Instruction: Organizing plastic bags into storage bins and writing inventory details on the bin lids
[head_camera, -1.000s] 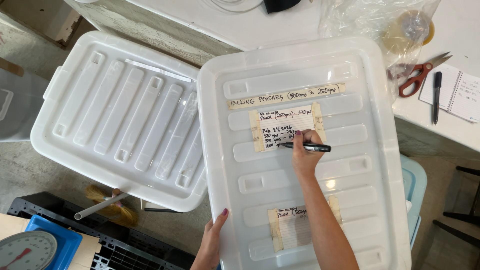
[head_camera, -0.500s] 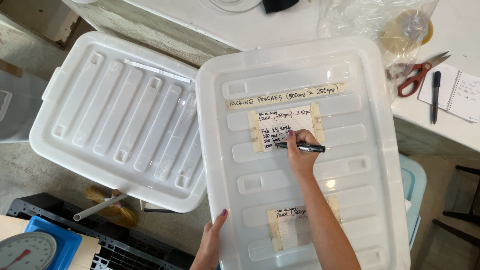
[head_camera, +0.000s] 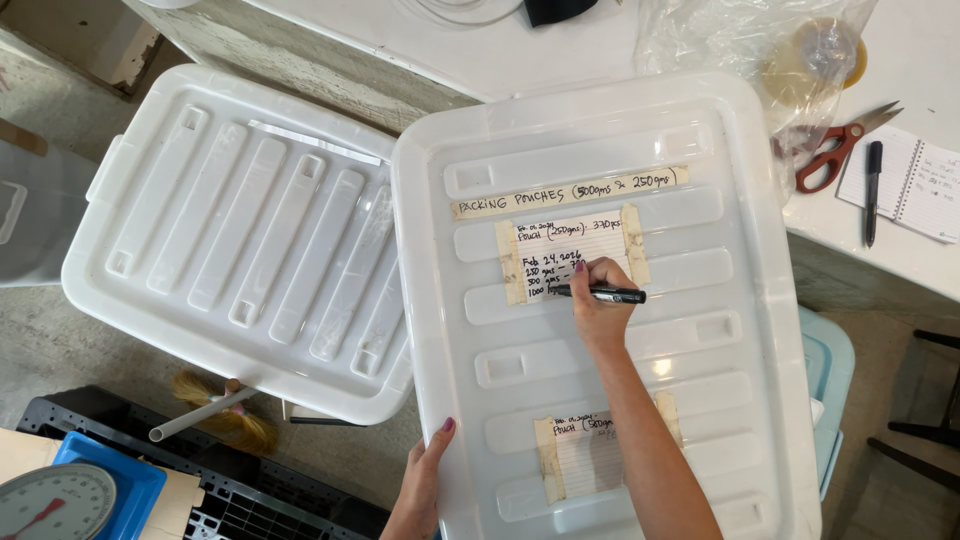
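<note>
My right hand (head_camera: 598, 300) grips a black pen (head_camera: 605, 295) with its tip on a lined paper label (head_camera: 570, 258) taped to the lid of a large white plastic bin (head_camera: 720, 330). A strip of tape with handwriting (head_camera: 568, 191) runs above that label. A second taped paper label (head_camera: 588, 455) sits lower on the lid, partly under my right forearm. My left hand (head_camera: 422, 485) rests on the near left edge of the same lid, fingers spread on its rim.
A second white bin lid (head_camera: 240, 240) lies to the left. On the white table at upper right are red-handled scissors (head_camera: 840, 145), a black pen (head_camera: 872, 190), a notebook (head_camera: 925, 185) and a clear plastic bag (head_camera: 760, 40). A blue scale (head_camera: 75, 495) and black crate (head_camera: 240, 490) sit at lower left.
My right hand and the pen have shifted slightly along the label while writing. My left hand stays on the lid's edge.
</note>
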